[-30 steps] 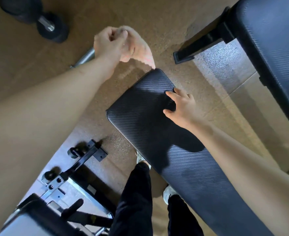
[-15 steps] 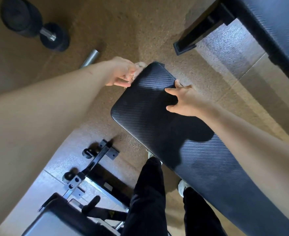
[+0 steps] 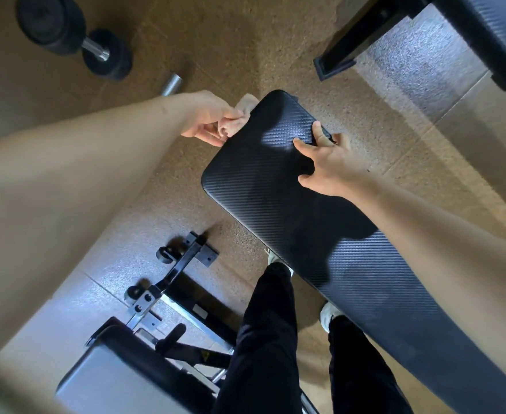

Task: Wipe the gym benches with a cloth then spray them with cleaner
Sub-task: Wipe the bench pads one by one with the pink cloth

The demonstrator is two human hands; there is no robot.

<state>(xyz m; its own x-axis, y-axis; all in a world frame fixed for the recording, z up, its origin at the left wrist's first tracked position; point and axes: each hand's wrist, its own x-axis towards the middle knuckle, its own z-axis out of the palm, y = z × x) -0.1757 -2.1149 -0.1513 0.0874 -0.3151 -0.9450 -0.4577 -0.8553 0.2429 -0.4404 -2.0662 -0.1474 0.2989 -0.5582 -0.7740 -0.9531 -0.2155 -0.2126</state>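
One cloth [image 3: 237, 116]: is gripped in the left hand [image 3: 207, 122] against the edge of the bench pad [image 3: 257, 186] for wiping.
Right hand [image 3: 330, 164]: is spread wide on the pad, likely to steady it.

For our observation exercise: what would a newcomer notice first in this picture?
A long black bench runs across the middle. At its far left corner the left hand holds a pale cloth, while the right hand rests near its right edge. A dumbbell lies top left.
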